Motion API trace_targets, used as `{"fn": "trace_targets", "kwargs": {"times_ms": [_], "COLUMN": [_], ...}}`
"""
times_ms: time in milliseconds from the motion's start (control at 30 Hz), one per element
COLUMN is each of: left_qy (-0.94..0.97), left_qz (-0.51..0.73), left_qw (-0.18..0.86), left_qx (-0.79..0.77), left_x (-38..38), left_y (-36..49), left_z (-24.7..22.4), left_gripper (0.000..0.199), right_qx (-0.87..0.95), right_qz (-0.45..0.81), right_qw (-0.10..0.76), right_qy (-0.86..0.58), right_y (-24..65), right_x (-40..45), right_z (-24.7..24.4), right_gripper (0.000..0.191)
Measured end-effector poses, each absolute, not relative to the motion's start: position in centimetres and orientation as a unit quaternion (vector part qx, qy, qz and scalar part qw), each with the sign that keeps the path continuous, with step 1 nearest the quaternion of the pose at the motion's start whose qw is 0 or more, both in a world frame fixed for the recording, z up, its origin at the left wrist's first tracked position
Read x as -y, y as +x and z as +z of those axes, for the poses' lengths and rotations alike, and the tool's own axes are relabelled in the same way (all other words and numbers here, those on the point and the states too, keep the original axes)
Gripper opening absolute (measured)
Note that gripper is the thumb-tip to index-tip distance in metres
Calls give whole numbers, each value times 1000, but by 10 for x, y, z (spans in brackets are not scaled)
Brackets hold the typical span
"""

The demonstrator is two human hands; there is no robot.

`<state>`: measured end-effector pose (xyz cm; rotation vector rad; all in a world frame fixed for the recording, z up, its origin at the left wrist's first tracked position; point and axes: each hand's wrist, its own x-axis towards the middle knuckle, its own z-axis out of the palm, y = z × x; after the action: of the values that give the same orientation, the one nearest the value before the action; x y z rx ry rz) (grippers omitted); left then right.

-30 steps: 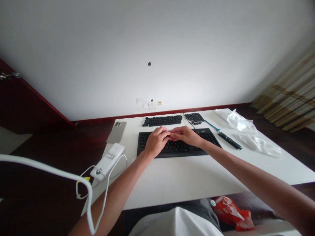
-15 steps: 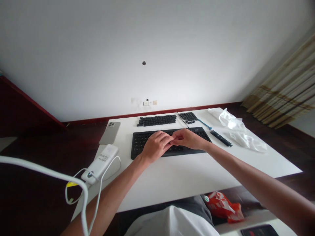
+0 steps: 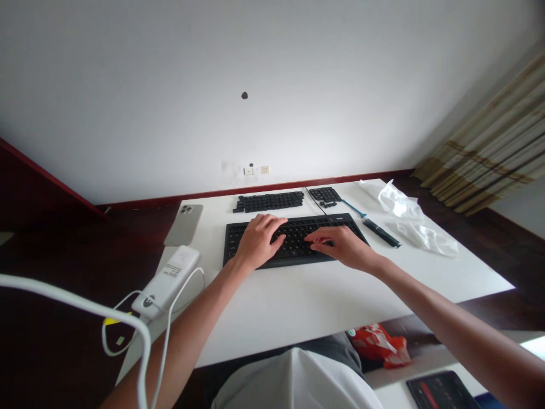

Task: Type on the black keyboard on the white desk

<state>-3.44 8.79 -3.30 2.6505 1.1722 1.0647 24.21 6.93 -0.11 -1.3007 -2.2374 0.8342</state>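
Observation:
A black keyboard [image 3: 293, 233] lies on the white table [image 3: 264, 301] in front of me, its key area partly covered by my hands. My left hand [image 3: 259, 238] rests over its left half, fingers stretched and thumb apart, holding nothing. Over the right half is my right hand [image 3: 343, 244], thumb and fingers spread, with nothing visible between them. Behind the keyboard, rows of loose black keycaps [image 3: 269, 201] are laid out. A smaller group of keycaps [image 3: 324, 194] sits to their right, a few of them set apart at its front.
Right of the keyboard lie a black-handled brush [image 3: 381, 233] with a blue end and crumpled white plastic [image 3: 426, 236]. A phone [image 3: 184, 225] and a white power bank [image 3: 168, 281] are on the left. A white cable [image 3: 85, 301] crosses the lower left.
My hands were together over the middle of the keyboard, fingertips touching. They have moved apart, the left going left and the right going right, and both have opened. The view has shifted slightly.

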Motion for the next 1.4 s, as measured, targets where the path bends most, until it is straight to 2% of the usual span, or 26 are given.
{"fn": "trace_targets", "kwargs": {"times_ms": [400,767,1067,1400], "left_qy": [851,853,855,864], "left_qz": [356,350,341,320], "left_qw": [65,67,71,70], "left_qx": [-381,-381,-384,-382], "left_x": [-92,-94,-93,-87], "left_y": [-35,-36,-36,-25], "left_z": [-41,-43,-44,-39], "left_gripper": [33,27,26,22], "right_qx": [855,866,888,879], "right_qz": [153,141,108,-39], "right_qw": [247,249,220,218], "right_qy": [-430,-410,-389,-423], "right_y": [251,251,243,235], "right_x": [-52,-53,-47,-16], "right_z": [-34,-37,-29,-50], "right_gripper": [18,17,27,31]}}
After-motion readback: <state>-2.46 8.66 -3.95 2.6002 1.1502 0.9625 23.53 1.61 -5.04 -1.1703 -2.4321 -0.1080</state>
